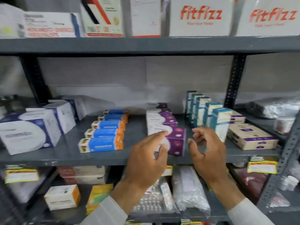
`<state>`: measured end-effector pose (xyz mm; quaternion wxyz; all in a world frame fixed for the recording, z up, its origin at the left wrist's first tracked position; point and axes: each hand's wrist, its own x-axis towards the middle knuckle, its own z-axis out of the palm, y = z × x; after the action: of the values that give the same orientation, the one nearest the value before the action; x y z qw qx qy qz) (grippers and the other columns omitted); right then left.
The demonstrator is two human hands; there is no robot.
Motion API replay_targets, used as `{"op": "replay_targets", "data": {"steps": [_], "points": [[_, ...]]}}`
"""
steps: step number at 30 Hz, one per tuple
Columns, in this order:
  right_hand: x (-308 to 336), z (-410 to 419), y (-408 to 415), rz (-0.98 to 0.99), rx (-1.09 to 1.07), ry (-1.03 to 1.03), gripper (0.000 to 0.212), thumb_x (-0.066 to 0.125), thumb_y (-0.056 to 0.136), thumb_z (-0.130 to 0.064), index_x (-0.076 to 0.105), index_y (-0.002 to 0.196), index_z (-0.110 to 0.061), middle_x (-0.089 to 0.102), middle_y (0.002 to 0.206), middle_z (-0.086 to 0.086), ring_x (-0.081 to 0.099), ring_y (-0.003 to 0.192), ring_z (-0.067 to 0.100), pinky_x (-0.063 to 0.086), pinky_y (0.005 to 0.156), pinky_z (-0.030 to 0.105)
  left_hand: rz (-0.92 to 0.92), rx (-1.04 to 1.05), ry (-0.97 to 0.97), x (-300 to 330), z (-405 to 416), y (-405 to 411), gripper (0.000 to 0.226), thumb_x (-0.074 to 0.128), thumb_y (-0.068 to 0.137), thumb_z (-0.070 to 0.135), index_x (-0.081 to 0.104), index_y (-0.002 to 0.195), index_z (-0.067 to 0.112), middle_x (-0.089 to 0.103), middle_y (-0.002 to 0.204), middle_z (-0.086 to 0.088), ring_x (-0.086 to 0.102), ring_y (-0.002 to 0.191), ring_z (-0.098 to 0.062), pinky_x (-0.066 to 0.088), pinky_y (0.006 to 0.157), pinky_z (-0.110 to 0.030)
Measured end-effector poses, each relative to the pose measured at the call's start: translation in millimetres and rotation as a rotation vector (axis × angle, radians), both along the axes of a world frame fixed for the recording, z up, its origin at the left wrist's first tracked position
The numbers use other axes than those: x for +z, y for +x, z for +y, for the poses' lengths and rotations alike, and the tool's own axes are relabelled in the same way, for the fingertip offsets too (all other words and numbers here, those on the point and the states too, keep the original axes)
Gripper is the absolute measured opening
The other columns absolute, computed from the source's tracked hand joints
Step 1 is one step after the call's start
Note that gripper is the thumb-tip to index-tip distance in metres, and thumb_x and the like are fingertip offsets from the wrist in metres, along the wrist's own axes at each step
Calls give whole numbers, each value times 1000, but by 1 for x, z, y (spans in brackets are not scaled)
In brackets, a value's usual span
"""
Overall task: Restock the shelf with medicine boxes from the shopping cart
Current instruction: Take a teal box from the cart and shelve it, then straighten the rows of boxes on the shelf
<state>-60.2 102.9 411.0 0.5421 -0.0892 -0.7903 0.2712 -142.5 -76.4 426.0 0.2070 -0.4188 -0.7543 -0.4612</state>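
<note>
A row of purple-and-white medicine boxes (176,140) runs back from the front of the grey middle shelf (68,153). My left hand (146,161) hovers just in front of the nearest purple box, fingers spread, holding nothing; whether the index finger touches the box is unclear. My right hand (207,153) is to the right of that box, fingers curled apart and empty. Blue-and-orange boxes (103,133) lie in a row to the left, teal-and-white boxes (215,117) stand to the right. The shopping cart is out of view.
Large white-and-blue boxes (30,132) sit at the shelf's left, cream-and-purple boxes (250,137) at its right. The shelf above carries Fitfizz cartons (200,17). The lower shelf holds blister packs in bags (162,198) and small boxes (63,197). A perforated upright (233,82) stands at the back right.
</note>
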Motion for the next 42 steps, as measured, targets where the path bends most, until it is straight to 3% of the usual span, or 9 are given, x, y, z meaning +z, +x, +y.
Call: {"op": "replay_targets", "data": {"steps": [6, 14, 17, 21, 23, 26, 29, 32, 42], "points": [[-2, -123, -87, -166, 318, 16, 23, 73, 81, -14, 69, 102, -23, 66, 92, -14, 64, 84, 1, 46, 75, 10, -69, 337, 108, -13, -163, -85, 36, 60, 90, 31, 71, 125, 27, 68, 126, 16, 60, 117, 4, 44, 102, -15], [-20, -293, -214, -405, 613, -195, 49, 73, 84, -20, 62, 131, -27, 65, 124, -11, 63, 109, 4, 58, 90, 28, -289, 648, 393, -25, -339, -194, 52, 61, 95, 29, 51, 145, 21, 52, 150, -6, 50, 136, -25, 40, 109, -39], [-10, -339, -250, -473, 656, -348, 64, 71, 91, -17, 46, 150, -27, 53, 146, -9, 54, 125, 3, 49, 99, 17, -540, 506, 415, -22, -371, -230, 54, 51, 103, 38, 35, 154, 29, 35, 162, 4, 35, 147, -16, 30, 111, -33], [3, -370, -286, -549, 629, -482, 78, 70, 93, -20, 29, 157, -36, 51, 147, -10, 46, 141, 15, 43, 113, 38, -694, 320, 383, -26, -389, -266, 65, 39, 97, 68, 32, 154, 38, 35, 157, 17, 30, 144, -4, 22, 122, -37], [5, -378, -294, -576, 634, -489, 78, 69, 92, -12, 31, 154, -41, 53, 132, -16, 51, 136, 15, 46, 108, 38, -760, 239, 364, -35, -393, -279, 70, 36, 83, 87, 40, 145, 54, 38, 159, 17, 33, 147, -6, 23, 125, -46], [4, -390, -298, -603, 626, -466, 79, 65, 94, -8, 27, 154, -42, 51, 126, -17, 50, 125, 9, 50, 100, 33, -787, 122, 323, -37, -392, -284, 37, 27, 89, 82, 57, 110, 74, 61, 133, 31, 50, 131, 2, 36, 114, -32], [-3, -401, -297, -568, 596, -477, 80, 65, 94, -9, 25, 154, -44, 53, 129, -16, 51, 126, 8, 51, 91, 22, -809, 58, 317, -29, -388, -280, 47, 20, 95, 71, 66, 100, 66, 71, 105, 37, 62, 109, 10, 44, 95, -23], [-15, -413, -296, -504, 537, -525, 81, 69, 93, -14, 25, 152, -49, 55, 138, -12, 53, 130, 11, 56, 100, 34, -815, 38, 321, -28, -391, -286, 52, 18, 92, 73, 64, 110, 56, 73, 105, 34, 65, 109, 7, 45, 98, -27], [-27, -417, -293, -541, 495, -467, 80, 61, 99, -14, 17, 157, -47, 53, 141, -11, 50, 133, 11, 48, 94, 19, -826, -32, 267, -29, -404, -296, 70, 14, 84, 86, 63, 121, 50, 72, 122, 22, 64, 120, -1, 42, 108, -30]]}}
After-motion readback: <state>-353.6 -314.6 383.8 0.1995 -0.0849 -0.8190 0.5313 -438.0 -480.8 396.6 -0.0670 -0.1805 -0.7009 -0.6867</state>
